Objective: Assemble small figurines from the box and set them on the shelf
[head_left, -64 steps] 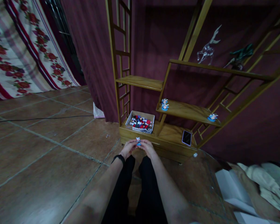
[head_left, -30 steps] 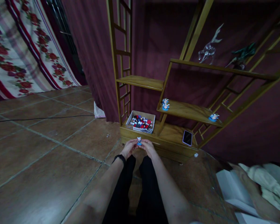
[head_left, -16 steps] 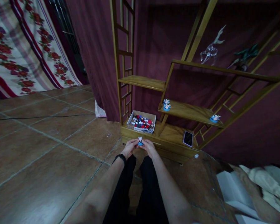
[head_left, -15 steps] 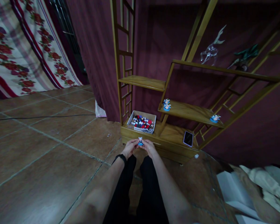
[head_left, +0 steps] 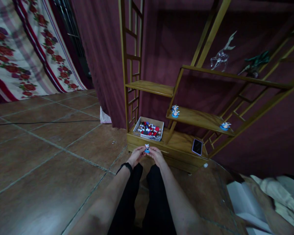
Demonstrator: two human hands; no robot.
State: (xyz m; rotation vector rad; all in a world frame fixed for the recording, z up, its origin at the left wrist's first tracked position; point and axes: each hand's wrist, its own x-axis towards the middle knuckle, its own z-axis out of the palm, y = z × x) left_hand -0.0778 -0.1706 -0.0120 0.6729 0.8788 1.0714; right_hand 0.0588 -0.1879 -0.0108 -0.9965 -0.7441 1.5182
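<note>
My left hand (head_left: 136,154) and my right hand (head_left: 156,154) meet just in front of the wooden shelf unit (head_left: 176,137), above my knees. Together they pinch a small figurine on a blue base (head_left: 147,148), held upright between the fingertips. Behind them on the bottom shelf stands an open white box of small figurines (head_left: 149,128). Two figurines (head_left: 174,111) stand on the left end of the middle shelf and another figurine (head_left: 224,125) at its right end.
A phone (head_left: 197,147) lies flat on the bottom shelf. A glass deer (head_left: 221,54) and a dark green ornament (head_left: 256,63) stand on the upper shelf. Maroon curtain behind; tiled floor with a black cable (head_left: 39,123) at left. White paper and cloth (head_left: 267,195) lie at right.
Both hands stay together on the figurine, which was tilted earlier and now stands upright between the fingers. The view has drifted slightly.
</note>
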